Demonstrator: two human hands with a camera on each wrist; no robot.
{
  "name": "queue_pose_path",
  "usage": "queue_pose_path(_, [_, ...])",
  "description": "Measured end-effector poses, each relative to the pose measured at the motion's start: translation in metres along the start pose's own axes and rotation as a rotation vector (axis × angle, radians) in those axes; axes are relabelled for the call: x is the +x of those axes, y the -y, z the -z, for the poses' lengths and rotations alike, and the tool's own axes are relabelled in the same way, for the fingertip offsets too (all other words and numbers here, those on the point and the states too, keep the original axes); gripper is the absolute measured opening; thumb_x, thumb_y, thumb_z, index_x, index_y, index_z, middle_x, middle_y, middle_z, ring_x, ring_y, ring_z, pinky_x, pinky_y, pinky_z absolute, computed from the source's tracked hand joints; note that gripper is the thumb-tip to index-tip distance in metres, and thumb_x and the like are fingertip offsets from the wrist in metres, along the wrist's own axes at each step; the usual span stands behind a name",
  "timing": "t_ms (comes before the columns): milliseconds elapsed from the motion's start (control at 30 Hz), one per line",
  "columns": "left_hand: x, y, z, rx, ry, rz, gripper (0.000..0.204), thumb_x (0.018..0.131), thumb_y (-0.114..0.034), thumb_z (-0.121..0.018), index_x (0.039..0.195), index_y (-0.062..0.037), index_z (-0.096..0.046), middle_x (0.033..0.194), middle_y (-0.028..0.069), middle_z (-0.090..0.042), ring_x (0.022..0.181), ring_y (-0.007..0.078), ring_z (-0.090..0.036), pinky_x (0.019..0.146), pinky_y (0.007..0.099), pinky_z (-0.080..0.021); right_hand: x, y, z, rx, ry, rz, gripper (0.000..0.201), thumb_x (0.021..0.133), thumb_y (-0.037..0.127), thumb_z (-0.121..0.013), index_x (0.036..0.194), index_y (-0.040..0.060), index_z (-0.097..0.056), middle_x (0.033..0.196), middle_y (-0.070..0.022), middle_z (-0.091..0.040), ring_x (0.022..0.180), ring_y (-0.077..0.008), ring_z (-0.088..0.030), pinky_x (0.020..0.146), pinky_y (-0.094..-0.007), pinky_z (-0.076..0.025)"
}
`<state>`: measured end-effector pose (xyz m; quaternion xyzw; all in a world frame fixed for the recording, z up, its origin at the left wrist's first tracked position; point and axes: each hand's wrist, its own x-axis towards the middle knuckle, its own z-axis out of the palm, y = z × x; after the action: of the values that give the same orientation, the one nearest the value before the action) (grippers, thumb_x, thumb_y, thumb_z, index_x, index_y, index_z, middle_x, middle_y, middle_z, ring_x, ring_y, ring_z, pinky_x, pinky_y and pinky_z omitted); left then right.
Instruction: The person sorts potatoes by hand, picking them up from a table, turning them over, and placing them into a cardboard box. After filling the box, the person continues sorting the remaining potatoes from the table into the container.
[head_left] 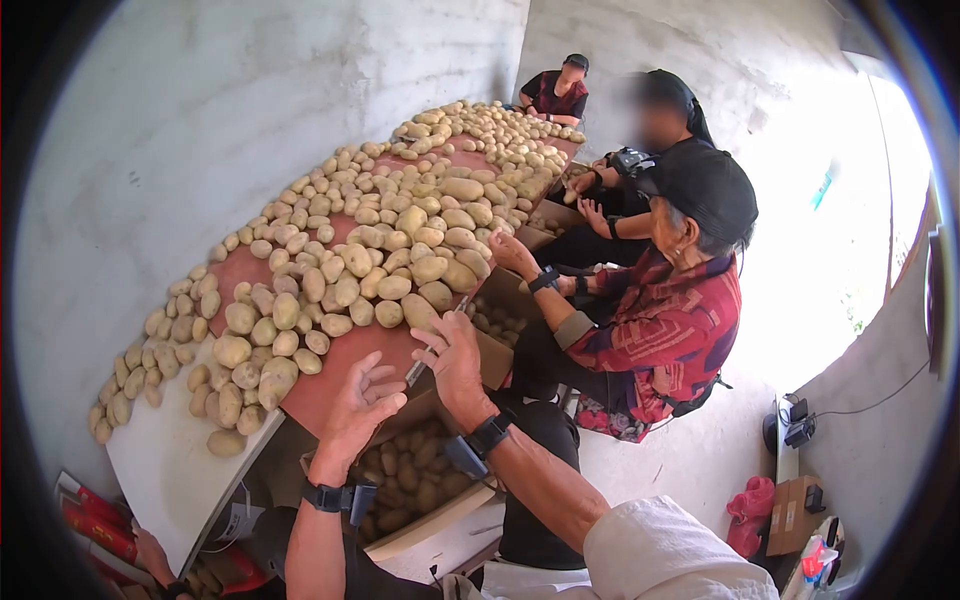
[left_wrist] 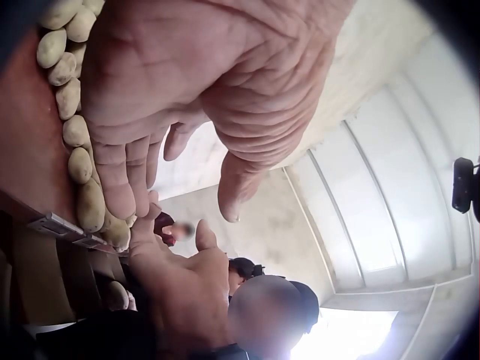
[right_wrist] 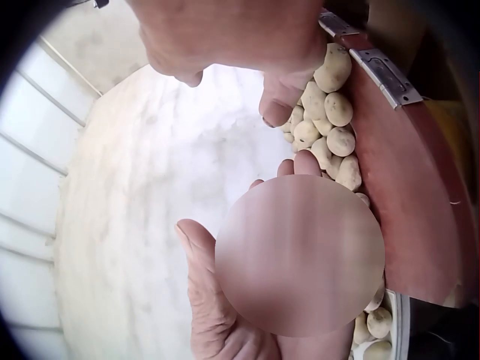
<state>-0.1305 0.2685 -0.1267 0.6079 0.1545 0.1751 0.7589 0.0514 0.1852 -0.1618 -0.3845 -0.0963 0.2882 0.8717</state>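
My left hand (head_left: 352,412) is held up at the near edge of the red tabletop (head_left: 335,372), palm turned inward, with relaxed fingers and nothing in them. Facing it across a small gap is my right hand (head_left: 458,365), its fingers loosely spread and bare of any object. In the left wrist view the left palm (left_wrist: 217,82) looms large, with the right hand (left_wrist: 187,292) beyond it. A heap of pale potatoes (head_left: 390,287) covers much of the table just past my fingertips. Below my hands stands a cardboard box (head_left: 430,527) holding more potatoes (head_left: 410,475).
A person in a red patterned shirt (head_left: 665,325) sits to my right, reaching to the potatoes. Two more people sit farther along the table. A white board (head_left: 165,490) adjoins the red top at left. Metal latches (right_wrist: 382,75) line the table edge. A hand (head_left: 152,555) shows at lower left.
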Motion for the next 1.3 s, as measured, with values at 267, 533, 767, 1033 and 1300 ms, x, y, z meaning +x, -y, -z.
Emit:
queue_pose_path(267, [-0.001,0.007,0.004,0.124,-0.055,0.037,0.077,0.093,-0.010,-0.075,0.156,0.0011,-0.032,0.139,0.0205,-0.055,0.120,0.0250,-0.062,0.096,0.0367,-0.054,-0.018,-0.020,-0.007,-0.072,0.055,-0.150,0.063,0.104,0.032,-0.060,0.154,0.0063,-0.033,0.135,-0.0139,-0.058,0.110,-0.0263,-0.067,0.083,-0.0396,-0.055])
queue_pose_path(533, [-0.024,0.029,0.036,0.789,-0.006,-0.025,0.046,0.092,-0.030,-0.072,0.121,0.0035,-0.063,0.110,0.0239,-0.071,0.106,0.0394,-0.069,0.087,0.0455,-0.054,-0.026,-0.071,0.021,-0.994,0.524,-0.262,0.037,0.100,0.018,-0.063,0.133,0.0008,-0.061,0.102,-0.0125,-0.071,0.080,-0.0185,-0.070,0.060,-0.0302,-0.055])
queue_pose_path(767, [-0.047,0.019,0.046,1.136,-0.111,0.277,0.048,0.091,-0.037,-0.072,0.118,0.0009,-0.065,0.110,0.0243,-0.071,0.107,0.0425,-0.067,0.088,0.0497,-0.053,-0.015,-0.041,-0.032,-1.142,0.506,-0.315,0.048,0.093,0.020,-0.068,0.137,0.0025,-0.060,0.118,-0.0162,-0.070,0.092,-0.0218,-0.069,0.075,-0.0356,-0.058])
queue_pose_path(1033, [-0.054,0.000,0.068,1.187,-0.384,0.209,0.039,0.092,-0.032,-0.070,0.113,0.0001,-0.066,0.106,0.0221,-0.071,0.104,0.0401,-0.068,0.085,0.0498,-0.054,0.078,-0.091,-0.105,-1.263,0.604,-0.025,0.059,0.090,0.033,-0.072,0.138,-0.0001,-0.059,0.130,-0.0237,-0.067,0.120,-0.0341,-0.065,0.102,-0.0413,-0.050])
queue_pose_path(1300, [-0.055,-0.011,0.087,1.238,-0.598,0.231,0.040,0.090,-0.028,-0.073,0.114,0.0025,-0.063,0.104,0.0232,-0.069,0.096,0.0430,-0.068,0.080,0.0531,-0.053,0.104,-0.153,-0.187,-1.638,0.630,0.279,0.071,0.088,0.042,-0.073,0.148,0.0104,-0.049,0.143,-0.0198,-0.058,0.127,-0.0392,-0.060,0.104,-0.0472,-0.049])
